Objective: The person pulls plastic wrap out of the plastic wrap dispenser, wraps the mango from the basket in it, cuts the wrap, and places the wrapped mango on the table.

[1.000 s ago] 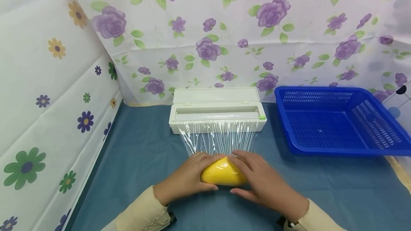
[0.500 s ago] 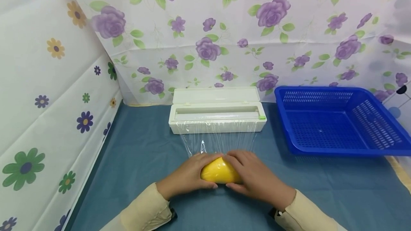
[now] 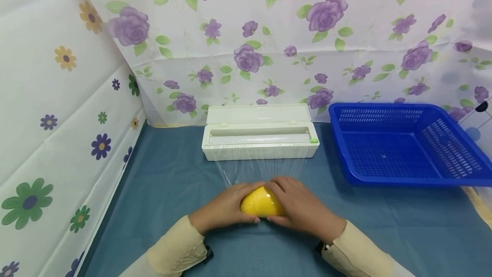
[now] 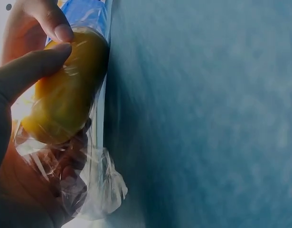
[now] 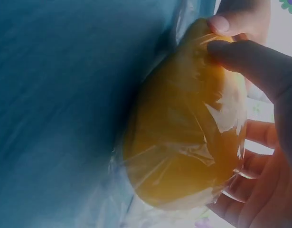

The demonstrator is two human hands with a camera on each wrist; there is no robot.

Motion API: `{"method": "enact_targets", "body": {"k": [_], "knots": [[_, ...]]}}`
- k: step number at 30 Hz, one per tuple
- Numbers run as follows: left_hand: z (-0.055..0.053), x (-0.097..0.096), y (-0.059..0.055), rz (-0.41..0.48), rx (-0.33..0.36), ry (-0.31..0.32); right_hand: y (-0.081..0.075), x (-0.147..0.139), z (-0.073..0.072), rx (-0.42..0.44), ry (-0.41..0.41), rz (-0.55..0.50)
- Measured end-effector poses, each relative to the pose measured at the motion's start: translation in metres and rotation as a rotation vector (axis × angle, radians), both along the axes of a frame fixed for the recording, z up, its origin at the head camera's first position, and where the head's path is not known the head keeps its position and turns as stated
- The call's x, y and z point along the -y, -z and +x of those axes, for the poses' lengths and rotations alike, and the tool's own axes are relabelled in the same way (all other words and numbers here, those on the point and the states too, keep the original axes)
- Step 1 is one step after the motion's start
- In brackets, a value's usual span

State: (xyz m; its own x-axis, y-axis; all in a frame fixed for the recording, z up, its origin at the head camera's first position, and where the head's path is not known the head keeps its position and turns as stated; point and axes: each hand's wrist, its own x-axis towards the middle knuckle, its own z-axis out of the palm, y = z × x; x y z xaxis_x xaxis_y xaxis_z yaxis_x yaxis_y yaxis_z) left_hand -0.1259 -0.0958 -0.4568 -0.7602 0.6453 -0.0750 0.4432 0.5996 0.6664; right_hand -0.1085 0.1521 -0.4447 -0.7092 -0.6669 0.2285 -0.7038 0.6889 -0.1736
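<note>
A yellow mango (image 3: 261,203), wrapped in shiny cling film, is held between both hands just above the table. My left hand (image 3: 224,208) grips its left end, thumb at the near side and fingers over the far side. At the other end, my right hand (image 3: 303,208) holds it the same way. Clear cling film (image 3: 261,169) stretches from the mango back to the white dispenser box (image 3: 255,153), whose lid stands raised over the roll. Loose film (image 4: 100,185) bunches past the mango's end in the left wrist view. The fingertips on the far side are partly hidden.
A blue plastic basket (image 3: 403,182) stands on the right of the blue-green tablecloth (image 3: 169,170). Flowered curtains (image 3: 226,84) border the table at the back and left, close behind the dispenser.
Both hands still hold the mango. The right hand has moved left, closer to the left hand, and less of the mango shows. The stretched film looks smoother, with fewer bright creases.
</note>
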Motion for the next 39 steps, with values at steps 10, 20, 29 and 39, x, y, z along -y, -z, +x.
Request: {"method": "enact_targets", "body": {"k": [10, 20, 29, 39], "knots": [[-0.001, 0.003, -0.004, -0.090, -0.021, -0.041, -0.004, 0.007, -0.012, 0.046, -0.010, -0.014], [-0.004, 0.006, -0.013, -0.082, -0.062, -0.175, -0.010, 0.011, -0.022, 0.157, -0.014, 0.008], [-0.003, 0.000, -0.012, -0.215, -0.368, -0.380, -0.012, 0.016, -0.032, 0.258, -0.014, 0.021], [0.002, -0.023, -0.037, -0.251, -0.345, -0.166, -0.014, 0.017, -0.046, 0.387, -0.012, 0.024]]}}
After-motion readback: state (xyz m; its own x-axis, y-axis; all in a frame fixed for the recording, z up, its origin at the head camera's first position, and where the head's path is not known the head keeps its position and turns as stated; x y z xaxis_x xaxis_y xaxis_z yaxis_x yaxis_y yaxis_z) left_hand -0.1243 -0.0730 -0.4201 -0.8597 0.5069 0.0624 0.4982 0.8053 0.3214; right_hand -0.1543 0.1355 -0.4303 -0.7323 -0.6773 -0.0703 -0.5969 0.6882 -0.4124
